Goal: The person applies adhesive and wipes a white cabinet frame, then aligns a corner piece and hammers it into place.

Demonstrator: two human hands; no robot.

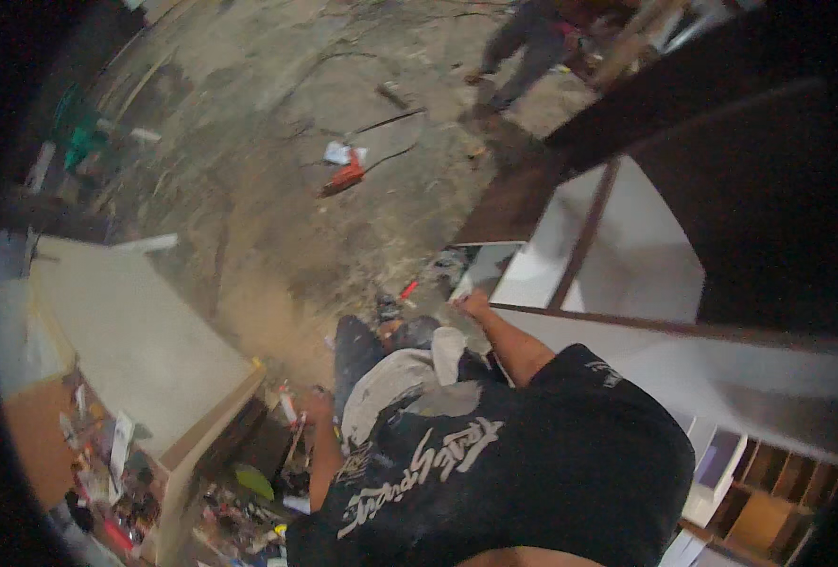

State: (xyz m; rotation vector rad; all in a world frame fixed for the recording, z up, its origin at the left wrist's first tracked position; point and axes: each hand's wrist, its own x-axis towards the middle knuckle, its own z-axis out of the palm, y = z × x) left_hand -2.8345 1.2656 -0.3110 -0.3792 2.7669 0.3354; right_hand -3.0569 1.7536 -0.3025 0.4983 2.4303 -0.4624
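Below the chest, the lap and feet are partly hidden by the black shirt (pixel 523 449) and by pale cloth (pixel 390 383). Just beyond, a small white-and-red object (pixel 288 406) is met by the left hand (pixel 319 404); whether its fingers are closed around it or only laid against it cannot be told through the blur. If held loosely, it could be dropped among the clutter (pixel 239 515) by the pale box (pixel 135 331) and be hard to pick out there, since most pieces are too smeared to be named.

On the right, an edge at the near corner of the white-lined cabinet (pixel 631 274) is reached by the right hand (pixel 476 303). Its fingers appear bent there, but a firm clamp cannot be confirmed; they could be pinched if a panel were shifted.

Farther out, a slim red item (pixel 408 289) on the floor (pixel 277 236) could be trodden on. Beyond it, a foot could be caught by the cable (pixel 409 146) looped near the red power tool (pixel 346 177). Farthest away, a co-worker's leg (pixel 529 59) is seen, the upper body being cut off; the cabinet's far end is lost in darkness.
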